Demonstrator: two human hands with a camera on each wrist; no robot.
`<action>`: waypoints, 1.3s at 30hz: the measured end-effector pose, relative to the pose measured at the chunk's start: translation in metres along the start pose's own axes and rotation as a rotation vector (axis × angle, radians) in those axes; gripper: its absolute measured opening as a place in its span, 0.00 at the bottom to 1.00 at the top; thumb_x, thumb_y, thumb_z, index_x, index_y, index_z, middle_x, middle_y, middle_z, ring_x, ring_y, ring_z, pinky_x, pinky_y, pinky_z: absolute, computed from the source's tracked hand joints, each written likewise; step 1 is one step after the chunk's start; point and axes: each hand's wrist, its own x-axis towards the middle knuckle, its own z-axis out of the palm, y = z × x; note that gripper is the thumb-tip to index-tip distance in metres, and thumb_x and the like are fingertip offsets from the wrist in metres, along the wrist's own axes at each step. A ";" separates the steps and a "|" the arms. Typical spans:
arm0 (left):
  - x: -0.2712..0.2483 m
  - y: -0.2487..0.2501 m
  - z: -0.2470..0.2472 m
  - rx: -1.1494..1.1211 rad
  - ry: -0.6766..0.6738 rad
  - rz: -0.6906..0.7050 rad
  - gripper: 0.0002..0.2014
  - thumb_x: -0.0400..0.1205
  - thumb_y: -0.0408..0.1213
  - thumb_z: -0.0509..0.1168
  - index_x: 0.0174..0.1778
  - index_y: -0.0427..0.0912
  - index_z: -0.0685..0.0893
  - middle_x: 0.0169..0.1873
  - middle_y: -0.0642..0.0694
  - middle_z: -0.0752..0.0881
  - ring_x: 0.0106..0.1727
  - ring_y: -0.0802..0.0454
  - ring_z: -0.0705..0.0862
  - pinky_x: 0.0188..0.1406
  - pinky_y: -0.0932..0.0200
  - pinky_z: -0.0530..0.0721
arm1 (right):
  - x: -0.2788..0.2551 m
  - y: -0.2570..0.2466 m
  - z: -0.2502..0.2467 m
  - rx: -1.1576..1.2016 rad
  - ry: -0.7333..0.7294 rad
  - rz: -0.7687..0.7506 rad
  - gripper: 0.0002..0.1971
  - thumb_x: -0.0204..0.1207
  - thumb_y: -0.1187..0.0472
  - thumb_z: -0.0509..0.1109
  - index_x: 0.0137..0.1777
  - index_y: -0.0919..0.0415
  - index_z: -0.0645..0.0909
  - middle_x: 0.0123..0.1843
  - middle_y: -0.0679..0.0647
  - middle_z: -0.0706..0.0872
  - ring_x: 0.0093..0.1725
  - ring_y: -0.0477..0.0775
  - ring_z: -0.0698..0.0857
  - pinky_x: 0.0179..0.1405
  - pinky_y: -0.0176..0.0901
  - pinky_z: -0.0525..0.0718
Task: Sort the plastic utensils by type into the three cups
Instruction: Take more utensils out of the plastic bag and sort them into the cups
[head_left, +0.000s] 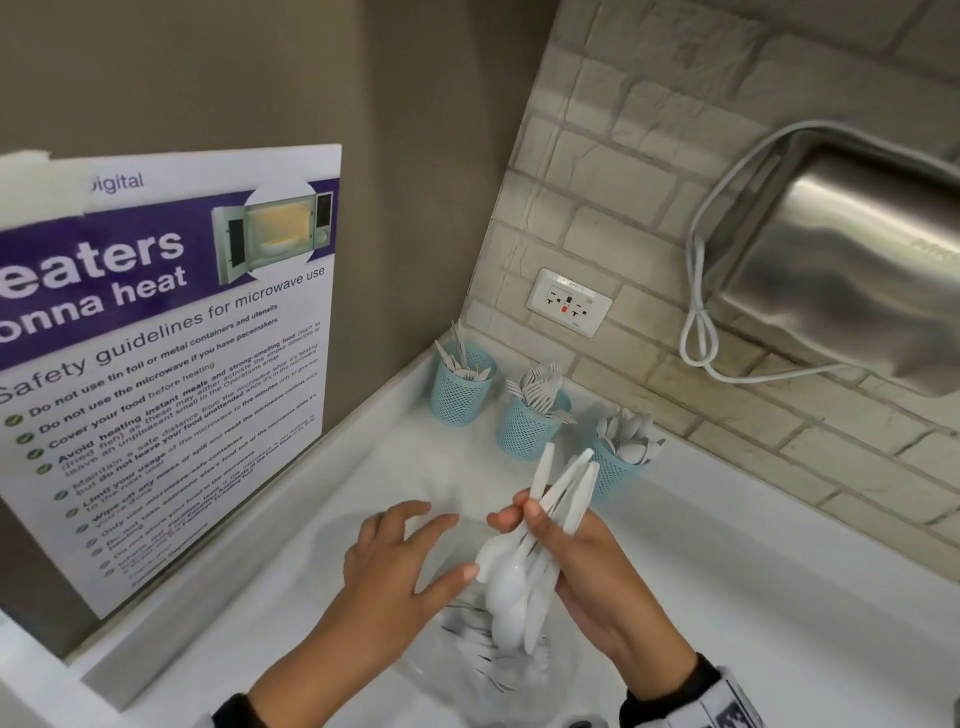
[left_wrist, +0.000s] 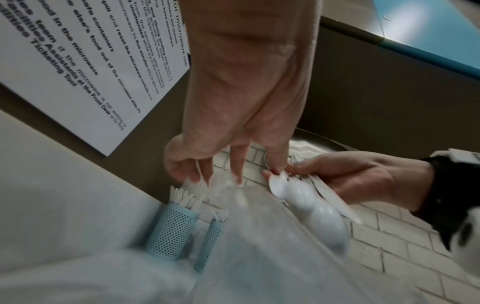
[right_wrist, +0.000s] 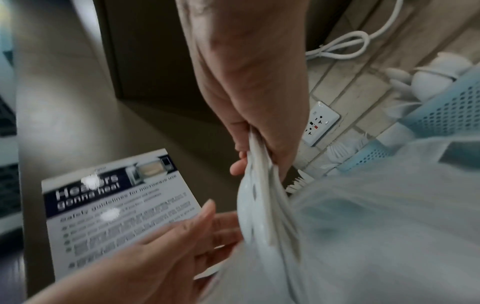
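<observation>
My right hand (head_left: 524, 519) grips a bundle of white plastic spoons (head_left: 511, 577) by the handles, bowls hanging down. The left hand (head_left: 410, 545) is spread open beside it, thumb tip touching the spoon bowls. Three blue mesh cups stand at the back: the knife cup (head_left: 460, 395), the fork cup (head_left: 527, 431) and the spoon cup (head_left: 613, 473), just behind the held handles. In the right wrist view the right hand (right_wrist: 259, 131) clamps the spoons (right_wrist: 255, 203). In the left wrist view the left hand's fingers (left_wrist: 237, 164) hang straight near the spoons (left_wrist: 311, 207).
Under both hands stands a clear container (head_left: 457, 670) with more white utensils in it. A microwave safety poster (head_left: 166, 364) leans on the left wall. A wall outlet (head_left: 569, 302) and a steel appliance (head_left: 841, 260) with a white cable (head_left: 698, 332) are at the back right.
</observation>
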 end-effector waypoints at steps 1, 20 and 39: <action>0.000 0.003 -0.002 -0.090 0.073 0.036 0.55 0.54 0.86 0.27 0.72 0.66 0.70 0.71 0.64 0.64 0.73 0.64 0.58 0.69 0.62 0.61 | -0.001 -0.005 0.002 0.090 -0.007 0.009 0.09 0.80 0.58 0.65 0.55 0.63 0.80 0.49 0.61 0.90 0.56 0.58 0.87 0.60 0.54 0.81; -0.007 0.023 -0.014 -0.991 0.087 -0.040 0.34 0.58 0.39 0.80 0.58 0.62 0.76 0.49 0.54 0.88 0.49 0.56 0.88 0.42 0.59 0.87 | 0.000 -0.011 0.034 0.618 0.065 0.077 0.06 0.79 0.58 0.66 0.47 0.61 0.81 0.34 0.53 0.77 0.25 0.44 0.77 0.24 0.34 0.79; -0.009 0.038 -0.016 -1.253 0.085 -0.106 0.13 0.84 0.42 0.59 0.56 0.51 0.88 0.59 0.53 0.88 0.63 0.55 0.84 0.69 0.53 0.77 | -0.018 0.016 0.067 0.882 -0.068 0.362 0.22 0.76 0.56 0.72 0.67 0.66 0.82 0.63 0.57 0.86 0.46 0.48 0.89 0.54 0.36 0.86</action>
